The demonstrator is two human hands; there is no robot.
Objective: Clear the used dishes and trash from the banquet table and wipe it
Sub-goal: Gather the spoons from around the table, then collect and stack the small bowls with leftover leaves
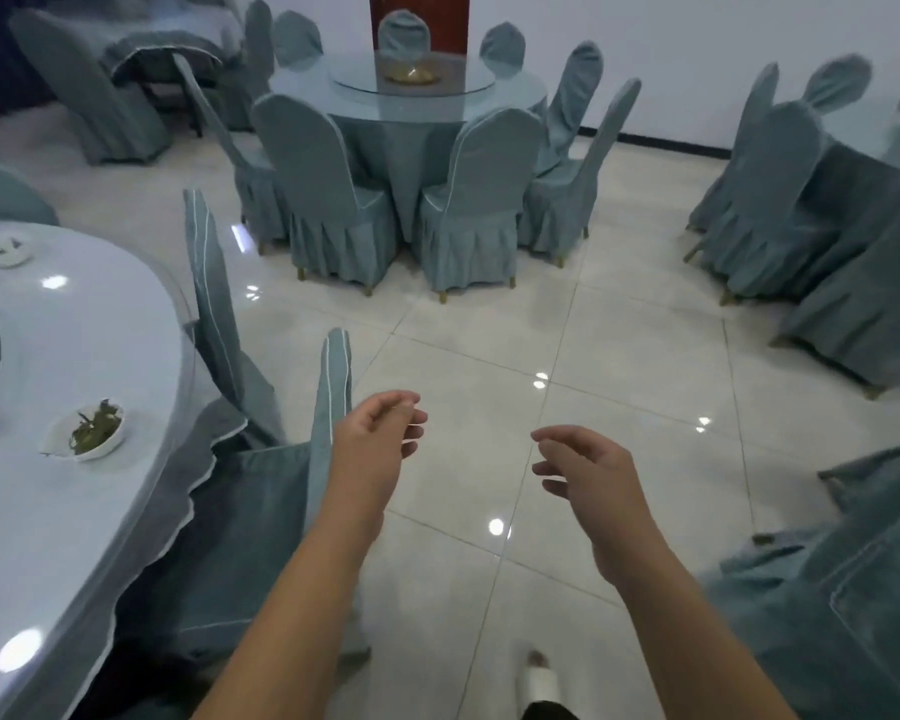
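Banquet table (48,537) at left, bowl (85,429) on it, chairs (261,491) just beside

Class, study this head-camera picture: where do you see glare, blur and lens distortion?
Head view: ceiling lights glare as bright spots on the glossy floor tiles and on the near table; chairs at the right edge and the far left corner are smeared by blur; the wide lens bends the near table's rim; both empty hands, left hand and right hand, stay fairly sharp.

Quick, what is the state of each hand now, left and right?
Left hand: open, fingers loosely curled, holding nothing.
Right hand: open, fingers relaxed, holding nothing.
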